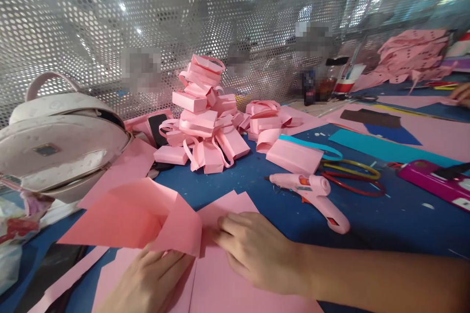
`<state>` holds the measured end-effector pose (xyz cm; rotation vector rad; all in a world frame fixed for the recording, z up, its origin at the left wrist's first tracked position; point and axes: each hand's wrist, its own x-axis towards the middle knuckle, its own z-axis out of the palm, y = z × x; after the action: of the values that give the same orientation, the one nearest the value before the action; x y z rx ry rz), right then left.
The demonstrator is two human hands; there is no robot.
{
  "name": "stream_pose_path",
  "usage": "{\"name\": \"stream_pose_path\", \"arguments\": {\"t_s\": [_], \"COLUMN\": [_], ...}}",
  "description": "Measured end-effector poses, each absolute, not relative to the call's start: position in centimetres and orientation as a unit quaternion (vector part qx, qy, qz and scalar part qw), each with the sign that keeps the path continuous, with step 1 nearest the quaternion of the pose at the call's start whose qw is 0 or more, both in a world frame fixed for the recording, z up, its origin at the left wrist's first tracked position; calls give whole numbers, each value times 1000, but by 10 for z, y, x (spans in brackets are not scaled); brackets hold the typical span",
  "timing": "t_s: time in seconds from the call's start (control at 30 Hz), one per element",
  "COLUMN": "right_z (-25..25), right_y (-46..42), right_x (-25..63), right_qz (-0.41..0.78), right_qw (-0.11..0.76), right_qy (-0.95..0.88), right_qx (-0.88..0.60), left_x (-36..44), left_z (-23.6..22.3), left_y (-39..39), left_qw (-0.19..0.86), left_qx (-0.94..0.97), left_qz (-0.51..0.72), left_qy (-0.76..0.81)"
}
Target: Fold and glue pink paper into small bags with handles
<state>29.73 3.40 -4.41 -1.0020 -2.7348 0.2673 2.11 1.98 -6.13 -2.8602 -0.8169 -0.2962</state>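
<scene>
A folded sheet of pink paper (128, 215) stands up in front of me, its flap raised to the left. My left hand (156, 271) grips its lower edge, the fingertips partly hidden by the paper. With fingers bent and pressed together, my right hand (255, 249) holds the fold down at the right side. Under both hands lie more flat pink sheets (223, 286). A pink glue gun (312, 195) rests on the blue table just beyond my right hand.
Small pink paper bags (200, 122) are heaped at the back, beside a phone (157, 129). A white backpack (62, 142) stands left. Scissors (352, 176), a blue paper strip (382, 144) and a magenta tool (436, 183) lie right. Perforated metal (205, 5) rises behind. Another person's hand (460, 94) shows far right.
</scene>
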Motion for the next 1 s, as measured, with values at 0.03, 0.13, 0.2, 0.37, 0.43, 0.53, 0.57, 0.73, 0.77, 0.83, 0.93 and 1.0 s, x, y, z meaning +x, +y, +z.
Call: {"name": "stream_pose_path", "arguments": {"t_s": [0.03,0.13,0.2,0.37,0.43,0.53,0.57,0.73,0.77,0.83,0.93,1.0], "right_z": [-44,-45,-45,-47,-47,-46,-46,-43,-42,-41,-41,-41], "right_y": [34,35,35,37,38,38,38,37,37,36,35,34], "right_x": [297,297,296,296,296,296,296,295,295,295,294,294], "right_qz": [94,107,114,98,95,95,98,123,124,123,121,118], "right_qw": [109,104,103,113,119,122,122,116,119,134,154,159], "right_qy": [-929,-924,-917,-916,-918,-919,-918,-914,-914,-912,-912,-919], "right_qx": [-340,-352,-367,-372,-366,-362,-363,-369,-369,-367,-360,-341], "left_x": [22,23,22,20,21,24,25,32,34,38,46,52], "left_z": [-60,-57,-59,-64,-63,-61,-61,-64,-64,-59,-50,-47], "left_y": [20,20,20,17,17,18,18,10,8,5,5,7], "left_qw": [68,52,46,42,46,66,78,144,135,82,-28,-71], "left_qx": [-953,-950,-951,-947,-948,-951,-952,-944,-942,-938,-916,-891], "left_qz": [-105,-116,-115,-108,-106,-113,-115,-144,-145,-143,-152,-172], "left_qy": [-275,-285,-282,-298,-298,-279,-273,-260,-269,-305,-371,-415]}}
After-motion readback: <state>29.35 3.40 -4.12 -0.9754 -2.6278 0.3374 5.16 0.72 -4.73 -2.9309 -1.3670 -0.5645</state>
